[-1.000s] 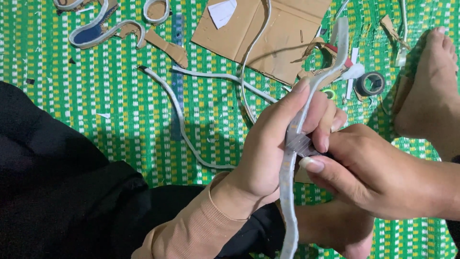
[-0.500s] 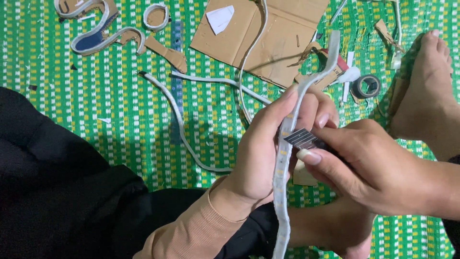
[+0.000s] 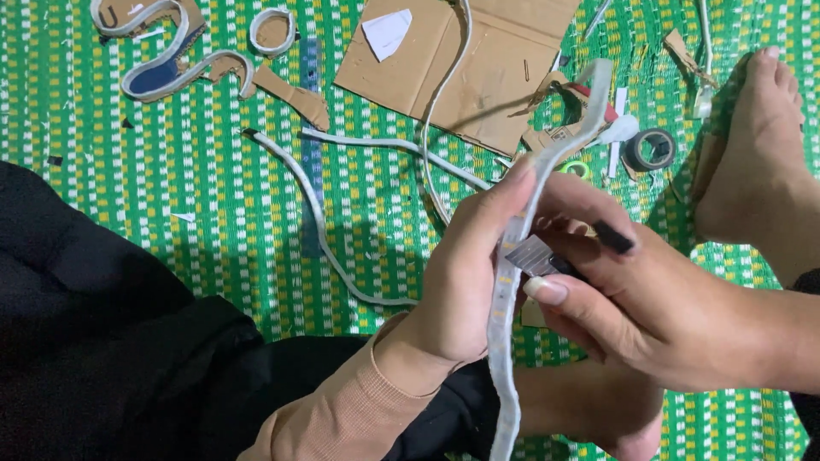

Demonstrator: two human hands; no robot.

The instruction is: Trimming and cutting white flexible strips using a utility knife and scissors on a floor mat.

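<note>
My left hand (image 3: pixel 465 282) holds a long pale LED strip (image 3: pixel 511 256) upright between thumb and fingers; the strip runs from above the hand down past my wrist. My right hand (image 3: pixel 632 299) comes in from the right and grips a small dark tool with a metal blade (image 3: pixel 534 254), the blade pressed against the strip at mid-height. Both hands touch at the strip. A tan sleeve (image 3: pixel 342 418) covers my left forearm.
A green patterned mat (image 3: pixel 171 205) lies below. On it are cardboard sheets (image 3: pixel 478 60), curved strip-edged cardboard shapes (image 3: pixel 162 60), loose strips (image 3: pixel 316 213), a tape roll (image 3: pixel 651 150), a blue ruler (image 3: pixel 309 94) and my bare foot (image 3: pixel 756 154). Black trousers (image 3: pixel 102 341) fill the lower left.
The strip's top end has swung slightly right and the hands sit a little lower in view. My right hand's fingers have shifted along the tool against the strip.
</note>
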